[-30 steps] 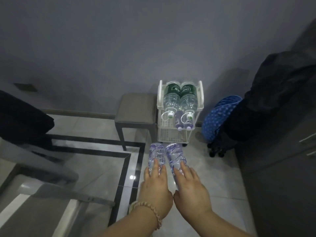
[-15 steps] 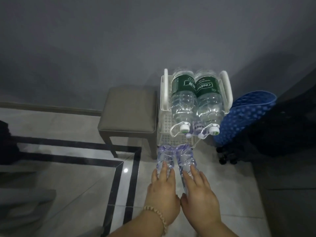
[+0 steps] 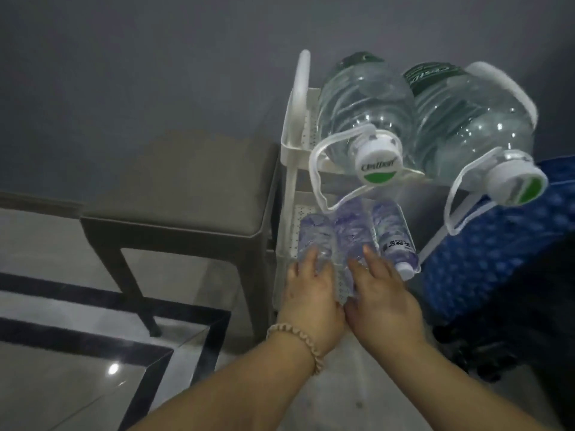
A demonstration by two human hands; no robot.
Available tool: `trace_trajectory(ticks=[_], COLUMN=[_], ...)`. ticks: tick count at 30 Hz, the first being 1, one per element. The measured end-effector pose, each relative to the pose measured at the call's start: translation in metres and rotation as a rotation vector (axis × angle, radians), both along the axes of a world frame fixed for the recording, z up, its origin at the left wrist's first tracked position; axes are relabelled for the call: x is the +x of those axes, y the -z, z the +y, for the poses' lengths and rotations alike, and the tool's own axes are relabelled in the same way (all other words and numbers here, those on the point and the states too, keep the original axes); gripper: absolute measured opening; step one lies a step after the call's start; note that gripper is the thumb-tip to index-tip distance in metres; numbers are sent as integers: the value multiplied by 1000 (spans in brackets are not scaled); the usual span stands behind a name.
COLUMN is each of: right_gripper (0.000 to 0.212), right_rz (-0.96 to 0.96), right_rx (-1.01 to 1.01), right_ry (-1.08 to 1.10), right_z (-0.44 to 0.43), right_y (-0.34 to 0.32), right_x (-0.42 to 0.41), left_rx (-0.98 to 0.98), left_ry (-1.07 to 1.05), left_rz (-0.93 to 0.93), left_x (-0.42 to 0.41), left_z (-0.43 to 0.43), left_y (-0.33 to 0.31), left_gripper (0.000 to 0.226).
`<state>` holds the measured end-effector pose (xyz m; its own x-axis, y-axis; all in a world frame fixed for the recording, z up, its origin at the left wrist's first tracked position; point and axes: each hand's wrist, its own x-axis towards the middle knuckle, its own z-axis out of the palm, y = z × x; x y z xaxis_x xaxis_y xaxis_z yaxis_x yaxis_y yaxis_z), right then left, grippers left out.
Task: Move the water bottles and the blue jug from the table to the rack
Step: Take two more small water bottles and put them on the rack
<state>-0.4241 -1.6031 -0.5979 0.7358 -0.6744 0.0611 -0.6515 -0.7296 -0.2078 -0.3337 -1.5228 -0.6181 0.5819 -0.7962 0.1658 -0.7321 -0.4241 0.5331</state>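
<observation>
A white plastic rack [image 3: 291, 154] stands against the grey wall. Two big clear water jugs with green labels, the left one [image 3: 357, 110] and the right one [image 3: 469, 126], lie on its top shelf, caps toward me. On the middle shelf lies a small bottle [image 3: 392, 234] with a white cap. My left hand [image 3: 309, 293] grips a small clear bottle [image 3: 312, 237] and my right hand [image 3: 381, 293] grips another [image 3: 350, 231]; both bottles lie side by side on that shelf, left of the capped one.
A grey padded stool [image 3: 186, 194] stands directly left of the rack. A blue dotted object [image 3: 485, 265] leans at the rack's right, with dark things below it. The floor is glossy tile with black stripes [image 3: 93, 337].
I have come closer to the rack and lowered my view. Both hands have carried the two small bottles forward from above the floor onto the middle shelf.
</observation>
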Motion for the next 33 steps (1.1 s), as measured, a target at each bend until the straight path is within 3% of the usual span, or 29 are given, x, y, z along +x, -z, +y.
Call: trace_trajectory(ticks=[6, 13, 20, 22, 28, 33], right_gripper=[57, 42, 16, 18, 38, 78], right_rz=[-103, -242, -273, -297, -460, -298], right_rx=[-32, 83, 142, 155, 161, -163], right_ry=[3, 55, 112, 105, 10, -101], right_z=[-19, -26, -29, -30, -17, 6], right_y=[13, 7, 20, 21, 34, 75], right_x=[24, 44, 58, 56, 39, 24], left_rx=[-109, 167, 538, 520, 210, 236], left_ry=[-72, 98, 267, 243, 271, 367], left_rz=[-79, -131, -168, -188, -388, -551], left_x=[27, 57, 51, 46, 61, 76], left_z=[-29, -41, -28, -30, -39, -35], left_y=[24, 1, -4, -3, 15, 32], left_gripper=[46, 41, 106, 106, 64, 62])
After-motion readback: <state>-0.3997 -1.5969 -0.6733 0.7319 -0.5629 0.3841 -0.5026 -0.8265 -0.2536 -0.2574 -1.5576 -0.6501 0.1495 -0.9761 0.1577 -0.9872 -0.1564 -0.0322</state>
